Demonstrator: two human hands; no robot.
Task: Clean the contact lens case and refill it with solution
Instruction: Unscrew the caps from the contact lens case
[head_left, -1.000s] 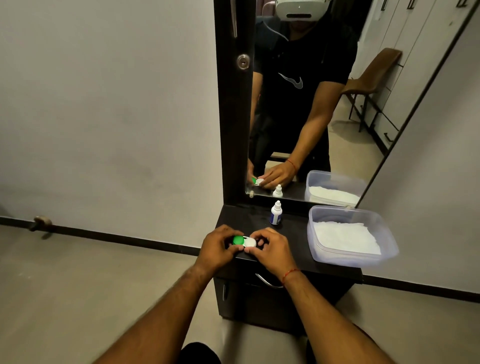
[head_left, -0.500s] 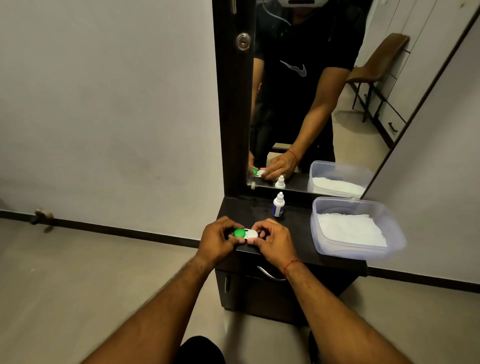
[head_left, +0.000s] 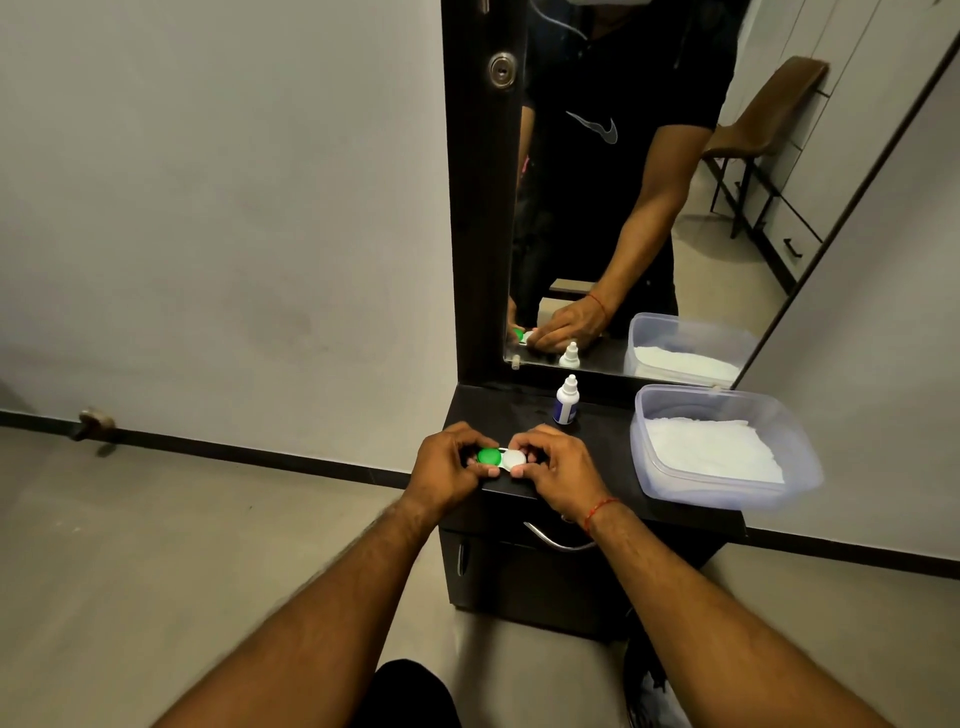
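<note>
The contact lens case (head_left: 501, 458) has a green cap on its left and a white cap on its right, both caps on. It sits near the front left of the dark dresser top (head_left: 602, 457). My left hand (head_left: 449, 470) grips the green-cap end and my right hand (head_left: 556, 467) grips the white-cap end, fingers curled around each cap. A small white solution bottle (head_left: 567, 401) with a blue label stands upright behind my hands, near the mirror, cap on.
A clear plastic tub (head_left: 727, 493) lined with white tissue fills the right side of the dresser top. A mirror (head_left: 623, 182) in a dark frame rises behind. A drawer handle (head_left: 556, 540) sits below the top's front edge. Bare floor lies to the left.
Both hands stay on the case, which remains on the dresser top. The view has tilted slightly, so everything sits a little higher in frame.
</note>
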